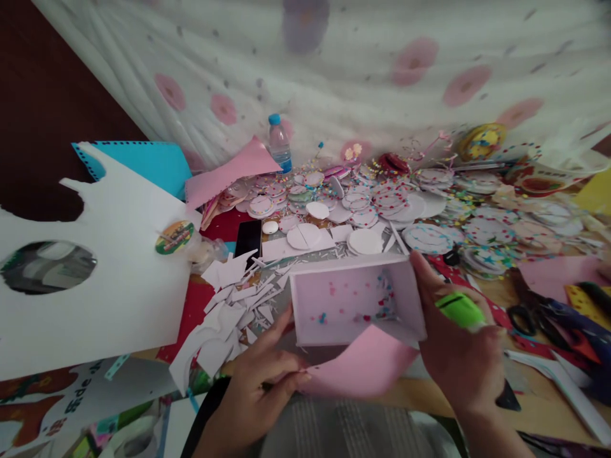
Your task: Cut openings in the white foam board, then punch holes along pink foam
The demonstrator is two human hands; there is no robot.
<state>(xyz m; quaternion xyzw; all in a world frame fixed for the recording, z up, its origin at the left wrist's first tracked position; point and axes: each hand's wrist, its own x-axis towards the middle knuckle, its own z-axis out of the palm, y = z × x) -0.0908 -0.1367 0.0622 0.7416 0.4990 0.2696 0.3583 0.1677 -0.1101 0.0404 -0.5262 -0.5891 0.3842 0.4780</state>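
A small white open box (344, 303), with pink, red and blue bits scattered inside, is tilted up toward me in the middle. My left hand (267, 375) is closed, pinching the corner of a pink sheet (365, 366) between thumb and finger; one of its fingers reaches to the box's left side. The pink sheet curves along the box's lower edge. My right hand (465, 356) grips the box's right end with its fingers. A bright green object (461, 310) with a dark line is tucked in the same hand; its kind is partly hidden.
White paper scraps (238, 312) lie left of the box. Behind are many decorated discs (365, 203), a phone (249, 238) and a water bottle (279, 143). A large white cut sheet (128, 299) stands at left. Black scissors (522, 320) lie at right.
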